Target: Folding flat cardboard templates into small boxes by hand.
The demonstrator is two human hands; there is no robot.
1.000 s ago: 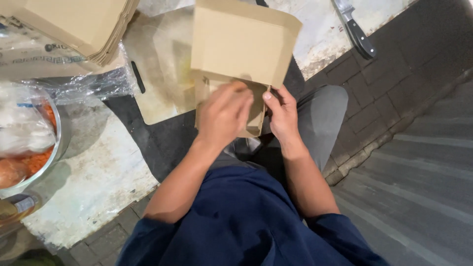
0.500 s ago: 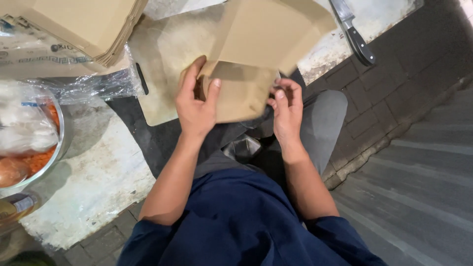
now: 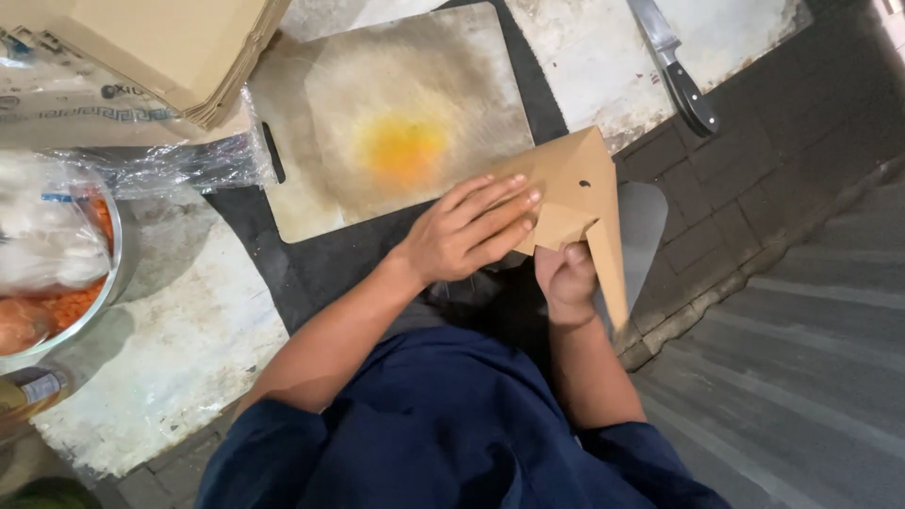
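Observation:
A brown cardboard box blank (image 3: pixel 584 188), partly folded, is held tilted over my lap at the near edge of a cutting board (image 3: pixel 396 94). My left hand (image 3: pixel 471 231) lies flat with fingers together, pressing on the blank's left panel. Under the fold, my right hand (image 3: pixel 568 278) pinches the cardboard from below with curled fingers. The cutting board is pale and worn, with a yellow-orange stain in its middle.
A stack of flat brown cardboard blanks (image 3: pixel 160 47) lies at the top left on clear plastic wrap (image 3: pixel 170 160). A metal bowl (image 3: pixel 104 283) with orange and white food sits at the left. A black-handled knife (image 3: pixel 679 71) rests at the top right. Dark paving and steps lie to the right.
The cardboard has moved right and down off the cutting board and been folded narrower. My left hand shifted right onto it; the board's stained middle is now uncovered.

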